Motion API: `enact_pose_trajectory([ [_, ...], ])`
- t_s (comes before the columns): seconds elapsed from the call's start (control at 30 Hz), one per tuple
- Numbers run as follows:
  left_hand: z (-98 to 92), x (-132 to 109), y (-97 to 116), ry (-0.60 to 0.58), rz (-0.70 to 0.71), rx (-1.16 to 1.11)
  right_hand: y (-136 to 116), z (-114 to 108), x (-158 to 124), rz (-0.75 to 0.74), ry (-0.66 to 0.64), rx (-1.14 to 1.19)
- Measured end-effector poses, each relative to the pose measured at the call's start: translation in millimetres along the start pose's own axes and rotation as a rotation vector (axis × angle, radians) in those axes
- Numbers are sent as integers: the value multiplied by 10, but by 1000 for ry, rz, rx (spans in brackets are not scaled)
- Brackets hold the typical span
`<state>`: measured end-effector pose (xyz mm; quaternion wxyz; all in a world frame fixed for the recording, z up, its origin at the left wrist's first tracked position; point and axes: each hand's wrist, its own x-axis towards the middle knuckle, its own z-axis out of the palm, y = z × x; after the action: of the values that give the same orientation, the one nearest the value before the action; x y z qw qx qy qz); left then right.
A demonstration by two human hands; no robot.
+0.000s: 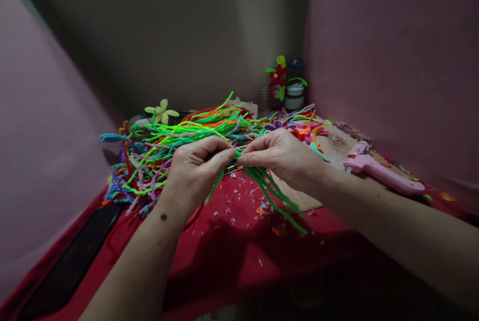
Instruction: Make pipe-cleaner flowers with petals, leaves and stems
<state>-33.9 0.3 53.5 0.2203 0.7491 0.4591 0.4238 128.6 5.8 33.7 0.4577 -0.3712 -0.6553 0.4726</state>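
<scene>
Pinkish walls close in on the left and right of a small corner desk covered with a red cloth [232, 256], with a dull grey wall at the far end.

Over the middle of the desk, the left hand [194, 171] and right hand [284, 156] meet fingertip to fingertip. Each pinches tightly on the same end of a small bundle of green pipe cleaners [279, 198]. The loose stems trail down and to the right, over a piece of cardboard [299, 200] and a scatter of coloured fluff scraps [239, 201].

Just beyond the hands lies a big tangled pile of pipe cleaners [179, 134] in neon green, orange, purple and blue. A pale yellow flower [162, 110] lies at its far left edge. Finished flowers [279, 74] stand in a white jar [295, 95] in the far corner. A pink glue gun [377, 171] lies near the right wall, well clear of both hands.

The work looks like gathering or twisting the stem ends together. It would likely go best with the tips held level and the pinch right at the joint — one hand anchoring while the other turns — so the wires bind evenly and none slips out.

No brand, label or writing can be read; the jar and the glue gun are too small and dim to tell.
</scene>
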Motion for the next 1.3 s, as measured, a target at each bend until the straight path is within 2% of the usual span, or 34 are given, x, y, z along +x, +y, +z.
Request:
enact_pose_trajectory([
  [0.17,-24,0,-57,-39,-66,-210,-80,58,-58,-21,48,-77],
  [0.27,-9,12,-90,-34,-54,-234,-13,110,-45,-17,43,78],
  [0.43,36,16,-108,-25,-33,-247,129,141,-3,83,-2,302],
  [0.6,69,13,-83,64,-22,-263,119,123,-10,153,-67,368],
  [0.67,75,30,-102,40,-82,-382,98,113,-4,157,-85,383],
  [0.77,92,72,-169,-60,-227,-583,87,98,20,199,-97,422],
  [0.83,120,92,-213,-74,-275,-599,108,96,31,235,-101,430],
  [0.97,192,76,-238,86,-229,-371,198,143,5,357,-95,433],
  [1.13,212,48,-217,363,-43,89,252,236,-59,507,-108,490],
  [1.2,204,64,-230,406,-38,106,250,244,-70,515,-120,495],
  [1.3,198,102,-275,395,-111,-77,253,230,-72,511,-138,494],
])
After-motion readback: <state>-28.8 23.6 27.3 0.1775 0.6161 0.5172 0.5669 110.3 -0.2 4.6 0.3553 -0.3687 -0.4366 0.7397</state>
